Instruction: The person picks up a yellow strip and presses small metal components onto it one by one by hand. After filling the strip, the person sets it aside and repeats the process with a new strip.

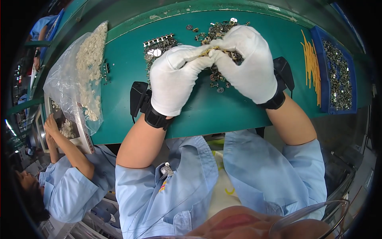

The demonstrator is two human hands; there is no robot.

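Both hands wear white gloves and meet above the green table. My left hand (173,77) is closed, with thumb and fingertips pinched on one end of a thin yellowish strip (207,51). My right hand (250,65) pinches the same strip from the other side. Dark small metal parts show under the right fingers; whether they are attached to the strip I cannot tell. Beneath and beyond the hands lies a loose pile of small metal parts (217,32). Left of it, beside my left hand, more metal parts (158,41) lie in a group, some lined up in a row.
A blue bin (338,75) of small metal parts stands at the right, beside a bundle of yellow sticks (312,67). At the left lies a clear plastic bag (65,73) with whitish small pieces (92,55). A co-worker's hand (51,125) is over a tray (81,137) there.
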